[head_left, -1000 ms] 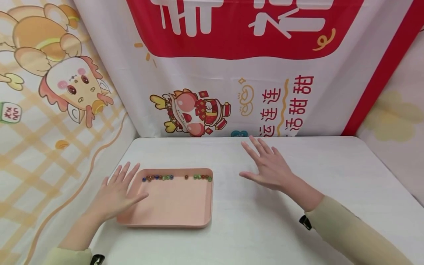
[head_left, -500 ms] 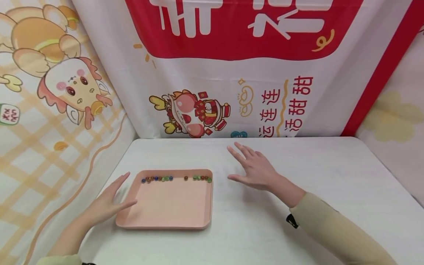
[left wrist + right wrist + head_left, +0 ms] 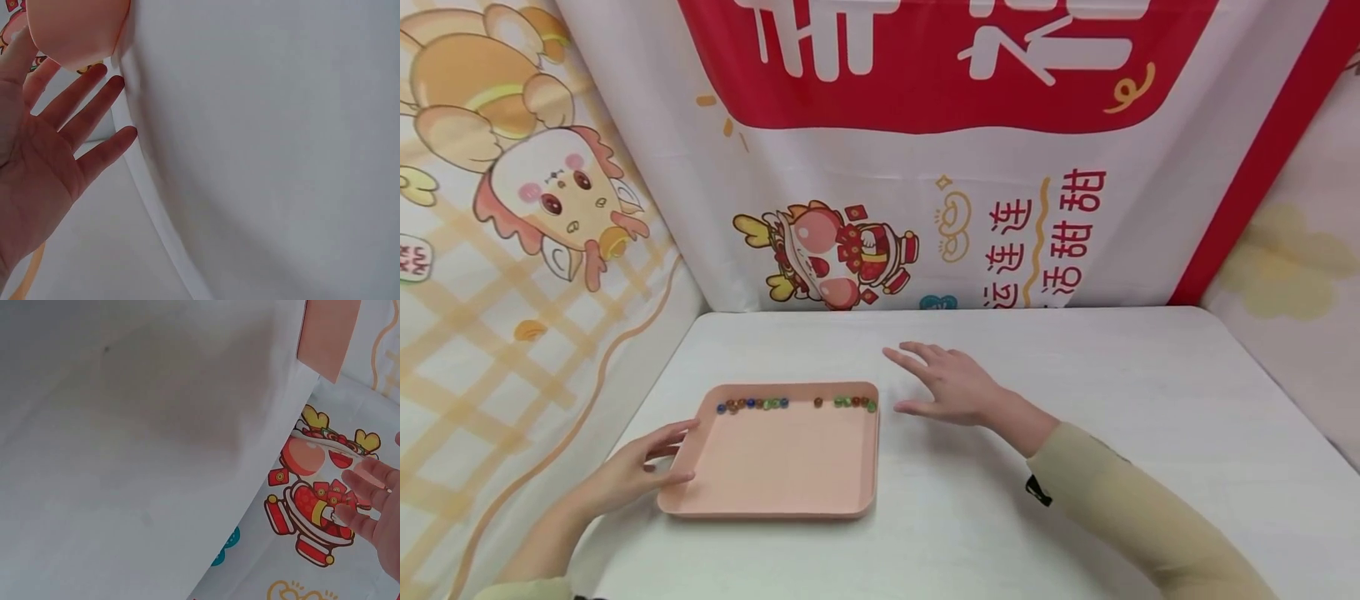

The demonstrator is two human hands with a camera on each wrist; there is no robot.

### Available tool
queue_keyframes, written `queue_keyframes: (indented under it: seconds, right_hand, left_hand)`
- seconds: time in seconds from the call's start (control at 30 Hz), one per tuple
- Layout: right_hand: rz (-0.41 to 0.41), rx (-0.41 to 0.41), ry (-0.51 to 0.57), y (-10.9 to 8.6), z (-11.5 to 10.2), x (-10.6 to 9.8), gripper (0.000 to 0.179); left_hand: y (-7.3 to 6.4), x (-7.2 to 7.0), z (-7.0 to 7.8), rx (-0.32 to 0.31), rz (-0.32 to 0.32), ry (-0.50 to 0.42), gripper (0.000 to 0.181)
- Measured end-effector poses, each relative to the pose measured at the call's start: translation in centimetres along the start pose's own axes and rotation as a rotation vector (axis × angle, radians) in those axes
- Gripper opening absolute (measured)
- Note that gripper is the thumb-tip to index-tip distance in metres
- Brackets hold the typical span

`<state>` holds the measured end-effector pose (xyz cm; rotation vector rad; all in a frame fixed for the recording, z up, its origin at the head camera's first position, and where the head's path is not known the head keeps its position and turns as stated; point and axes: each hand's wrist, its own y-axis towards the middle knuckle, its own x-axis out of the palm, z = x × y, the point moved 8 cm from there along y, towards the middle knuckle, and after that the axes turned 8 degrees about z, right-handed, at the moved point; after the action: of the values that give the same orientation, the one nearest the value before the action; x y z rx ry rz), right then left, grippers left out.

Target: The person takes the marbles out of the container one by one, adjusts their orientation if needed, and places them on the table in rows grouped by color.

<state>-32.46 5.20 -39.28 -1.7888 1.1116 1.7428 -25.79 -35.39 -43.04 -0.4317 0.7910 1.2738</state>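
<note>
We have barely begun: our left hand (image 3: 625, 473) touches the pink tray (image 3: 775, 500) near the surface's left edge, right hand (image 3: 951, 390) beside it, both grips spread, beads (image 3: 793, 403) untouched.

Plain white surface (image 3: 1075, 392) here, with just a pink tray (image 3: 775, 475) sitting flat on it, between the left hand (image 3: 632, 475) and right hand (image 3: 951, 387).
</note>
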Motion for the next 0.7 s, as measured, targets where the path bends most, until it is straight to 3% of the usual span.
queue_keyframes:
  seconds: [0.3,0.5,0.7]
  right_hand:
    - [-0.013,-0.08,0.075,0.9,-2.1,0.8,0.07]
    - [-0.022,-0.129,0.144,1.9,-3.7,1.2,0.057]
    - [-0.05,-0.15,0.154,2.9,-4.7,2.2,0.047]
  left_hand:
    - [-0.2,-0.1,-0.3,0.038,-0.009,-0.023,0.065]
    - [-0.3,0.1,-0.2,0.074,-0.028,-0.089,0.064]
    - [-0.3,0.1,-0.3,0.068,-0.029,-0.075,0.065]
